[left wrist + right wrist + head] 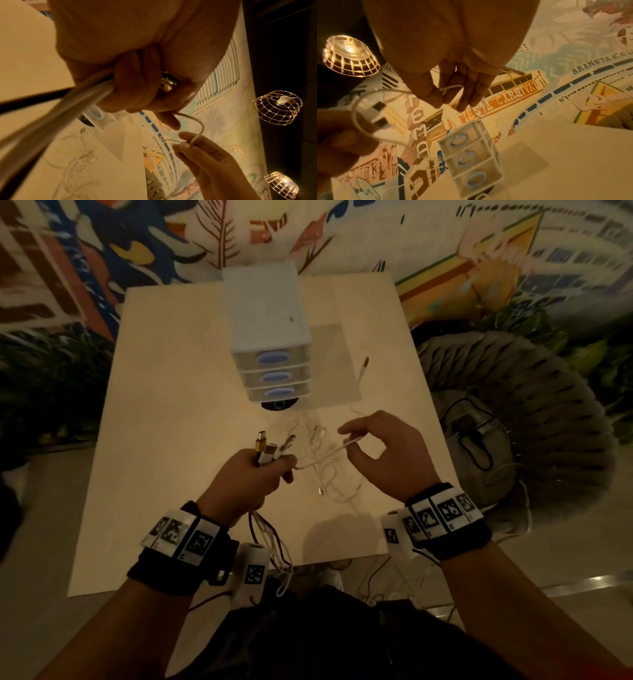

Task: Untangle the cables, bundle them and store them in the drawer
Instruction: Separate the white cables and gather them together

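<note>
My left hand (251, 479) grips a bunch of cable ends (270, 448), their plugs sticking up out of the fist; white and dark cords (270, 539) hang below it past the table edge. My right hand (380, 453) pinches a thin white cable (342, 448) between thumb and fingers, and that cable runs across to the left hand. A loose tangle of white cables (322, 460) lies on the table between and under the hands. The small white drawer unit (270, 337) with three shut drawers and blue handles stands behind. The wrist views show the held cords (72, 100) and the pinched loop (452, 88).
The pale square table (164, 412) carries a dark disc (279, 405) under the drawer unit's front and a clear sheet (337, 364) to its right with a cable end (364, 364) on it. A grey knitted pouf (513, 412) stands to the right, with a black cord on it.
</note>
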Demonstrator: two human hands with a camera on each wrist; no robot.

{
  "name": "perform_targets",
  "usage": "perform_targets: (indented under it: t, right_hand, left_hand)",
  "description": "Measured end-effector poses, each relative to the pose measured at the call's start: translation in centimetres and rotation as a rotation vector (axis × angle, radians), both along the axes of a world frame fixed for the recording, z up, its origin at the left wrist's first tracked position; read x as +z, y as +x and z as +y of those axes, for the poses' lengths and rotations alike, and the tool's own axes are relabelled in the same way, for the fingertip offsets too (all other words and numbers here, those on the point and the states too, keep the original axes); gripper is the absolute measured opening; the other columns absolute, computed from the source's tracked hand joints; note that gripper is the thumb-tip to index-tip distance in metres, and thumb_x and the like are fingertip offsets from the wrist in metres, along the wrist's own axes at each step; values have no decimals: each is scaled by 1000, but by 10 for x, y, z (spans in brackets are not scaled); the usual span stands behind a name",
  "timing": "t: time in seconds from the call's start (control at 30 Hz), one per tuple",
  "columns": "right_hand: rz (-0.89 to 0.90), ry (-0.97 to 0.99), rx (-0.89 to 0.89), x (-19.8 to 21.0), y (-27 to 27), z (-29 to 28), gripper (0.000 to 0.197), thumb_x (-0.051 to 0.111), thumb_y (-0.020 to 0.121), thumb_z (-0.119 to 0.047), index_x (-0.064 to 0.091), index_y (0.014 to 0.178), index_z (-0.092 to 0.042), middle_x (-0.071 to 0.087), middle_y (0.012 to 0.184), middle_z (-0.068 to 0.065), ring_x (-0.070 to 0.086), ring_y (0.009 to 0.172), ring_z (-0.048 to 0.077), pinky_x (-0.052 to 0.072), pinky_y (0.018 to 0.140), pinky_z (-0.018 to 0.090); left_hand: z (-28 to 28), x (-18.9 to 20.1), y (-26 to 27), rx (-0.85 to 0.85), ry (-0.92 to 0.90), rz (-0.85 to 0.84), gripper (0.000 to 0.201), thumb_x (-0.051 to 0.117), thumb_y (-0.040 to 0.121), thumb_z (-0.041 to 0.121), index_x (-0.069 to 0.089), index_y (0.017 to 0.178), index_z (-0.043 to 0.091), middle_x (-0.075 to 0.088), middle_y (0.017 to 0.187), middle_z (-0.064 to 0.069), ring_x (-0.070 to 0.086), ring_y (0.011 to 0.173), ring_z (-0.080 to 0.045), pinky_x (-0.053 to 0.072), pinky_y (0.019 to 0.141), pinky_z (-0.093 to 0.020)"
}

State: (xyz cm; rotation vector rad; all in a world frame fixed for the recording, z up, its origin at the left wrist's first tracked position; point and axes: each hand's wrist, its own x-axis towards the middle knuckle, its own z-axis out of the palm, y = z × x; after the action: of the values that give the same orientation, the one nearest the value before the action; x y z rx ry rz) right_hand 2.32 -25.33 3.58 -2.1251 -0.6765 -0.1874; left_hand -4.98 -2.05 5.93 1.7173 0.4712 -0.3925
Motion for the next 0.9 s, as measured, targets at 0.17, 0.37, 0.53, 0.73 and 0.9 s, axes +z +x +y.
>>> perform_targets:
  t: [0.17, 0.37, 0.53, 0.73, 0.9]
  right_hand:
    - [-68, -48, 207, 41, -13, 4, 23, 73, 80, -7, 76, 100, -18, 69, 93, -3, 67, 88, 11, 55, 80, 34]
    - [-171, -193, 495, 83, -30, 16, 21, 69, 77, -11, 76, 96, -19, 68, 92, -3, 64, 86, 16, 53, 74, 36]
    - [-210, -250, 577, 91, -37, 23, 16, 70, 77, -13, 76, 90, -19, 67, 90, -2, 62, 83, 18, 52, 75, 34]
    - [59, -228, 574, 70, -49, 19, 22, 62, 76, -20, 77, 91, -24, 66, 93, -8, 63, 83, 8, 53, 76, 33]
    - [440, 61, 332, 39, -61, 17, 18, 78, 84, -30, 65, 95, -26, 69, 75, -5, 67, 70, 12, 57, 78, 42]
  left_hand:
    - [-4, 31, 2, 52, 100, -180, 37, 62, 97, 42, 66, 65, 24, 40, 47, 9, 31, 39, -8, 29, 51, -29]
    - [-6, 65, 18, 74, -15, -335, 45, 58, 91, 58, 71, 100, 15, 51, 65, -1, 30, 47, -15, 26, 47, -30]
    - [-10, 71, 18, 68, -1, -350, 36, 60, 99, 43, 66, 82, 11, 43, 54, 8, 29, 44, -13, 27, 49, -28]
    - [-13, 72, 14, 191, -119, -378, 40, 62, 94, 53, 60, 71, 21, 34, 54, 4, 24, 44, -13, 22, 50, -29]
    - [-15, 77, 12, 210, -162, -346, 43, 60, 88, 63, 55, 64, 27, 24, 58, -1, 19, 46, -14, 20, 50, -30]
